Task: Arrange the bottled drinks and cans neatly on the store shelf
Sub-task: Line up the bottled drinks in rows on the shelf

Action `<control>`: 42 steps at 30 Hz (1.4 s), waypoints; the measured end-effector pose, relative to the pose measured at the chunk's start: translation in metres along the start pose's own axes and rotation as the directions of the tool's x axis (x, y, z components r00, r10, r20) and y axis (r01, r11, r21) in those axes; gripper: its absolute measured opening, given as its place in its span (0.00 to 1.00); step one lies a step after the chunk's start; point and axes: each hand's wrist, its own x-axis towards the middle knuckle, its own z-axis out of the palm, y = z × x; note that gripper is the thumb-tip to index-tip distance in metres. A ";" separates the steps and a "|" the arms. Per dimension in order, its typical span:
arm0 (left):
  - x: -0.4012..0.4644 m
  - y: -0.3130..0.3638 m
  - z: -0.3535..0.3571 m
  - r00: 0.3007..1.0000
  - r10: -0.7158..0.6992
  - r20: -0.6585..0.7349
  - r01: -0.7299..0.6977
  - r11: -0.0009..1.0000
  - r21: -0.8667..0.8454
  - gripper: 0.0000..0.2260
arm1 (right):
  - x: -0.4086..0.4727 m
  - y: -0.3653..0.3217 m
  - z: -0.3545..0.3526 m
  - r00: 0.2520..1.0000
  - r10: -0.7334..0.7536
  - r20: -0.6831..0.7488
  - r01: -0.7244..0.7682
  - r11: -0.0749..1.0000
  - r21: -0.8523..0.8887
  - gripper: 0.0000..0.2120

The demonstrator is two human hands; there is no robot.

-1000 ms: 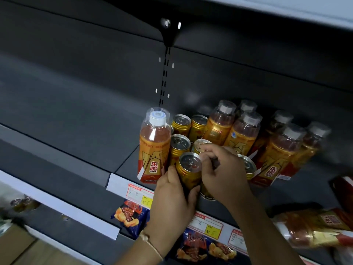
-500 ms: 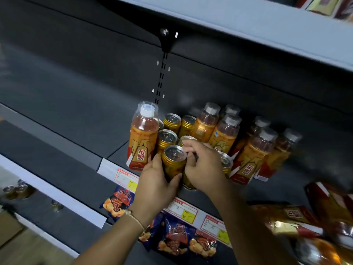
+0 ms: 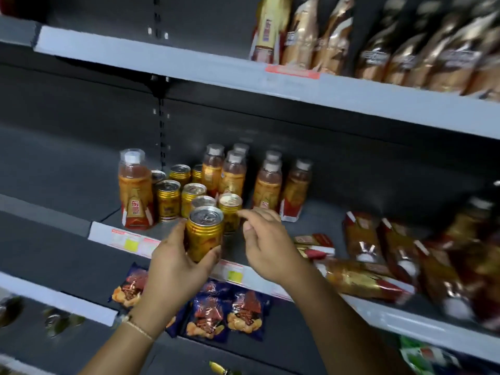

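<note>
My left hand (image 3: 173,263) grips a gold can (image 3: 204,234) and holds it just in front of the middle shelf (image 3: 67,223). Behind it several gold cans (image 3: 168,200) stand in a cluster on that shelf. A tall orange bottle (image 3: 135,189) stands at the left of the cluster, and several more orange bottles (image 3: 267,185) stand behind and to the right. My right hand (image 3: 266,243) hovers beside a front can (image 3: 230,212), fingers loosely curled, holding nothing.
Red and gold snack packs (image 3: 362,277) lie on the same shelf to the right. Blue snack bags (image 3: 216,312) sit on the shelf below. Gold pouches (image 3: 405,50) fill the top shelf (image 3: 189,66). The dark shelf surface left of the bottles is bare.
My left hand has drawn its gold can back toward me, off the cluster. My right hand has let go of the cans and moved right. The view has tilted up, showing the top shelf.
</note>
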 end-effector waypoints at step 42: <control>-0.231 0.447 0.405 0.476 0.651 0.592 -0.108 0.711 -0.695 0.23 | -0.470 0.303 -0.365 0.597 0.628 -0.499 -0.802 0.490 -0.343 0.16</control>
